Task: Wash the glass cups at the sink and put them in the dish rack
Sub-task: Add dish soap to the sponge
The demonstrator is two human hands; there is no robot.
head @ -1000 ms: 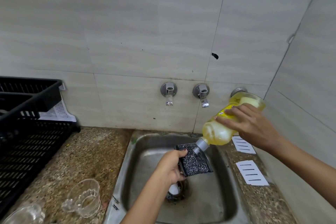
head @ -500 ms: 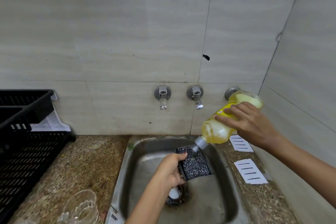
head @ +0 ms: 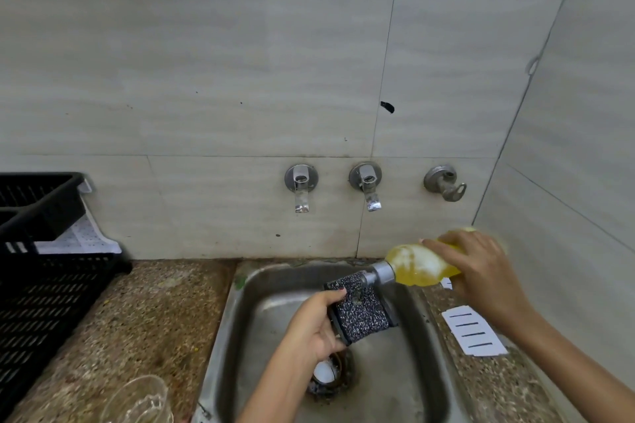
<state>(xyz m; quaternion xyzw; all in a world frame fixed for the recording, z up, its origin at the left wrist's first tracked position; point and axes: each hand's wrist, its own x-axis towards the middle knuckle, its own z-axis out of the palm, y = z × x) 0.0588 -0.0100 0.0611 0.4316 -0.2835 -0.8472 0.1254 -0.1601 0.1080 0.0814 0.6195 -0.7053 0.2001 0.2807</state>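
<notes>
Over the steel sink [head: 237,336], my left hand [head: 314,326] grips a black speckled sponge [head: 360,311] by its left edge. My right hand [head: 481,268] grips a yellow dish soap bottle [head: 417,264], tipped nearly level with its grey nozzle against the sponge's top right corner. One glass cup [head: 141,400] stands on the speckled counter at the bottom left, partly cut off by the frame. The black dish rack [head: 37,271] sits at the far left.
Two taps [head: 301,187] [head: 367,185] and a valve [head: 445,182] stick out of the tiled wall above the sink. A white soap tray [head: 474,331] lies on the counter right of the sink. The drain [head: 326,374] holds a white stopper.
My right hand has lowered the soap bottle and tipped it flatter, uncovering the valve on the wall. The view has tilted up, so only one cup still shows.
</notes>
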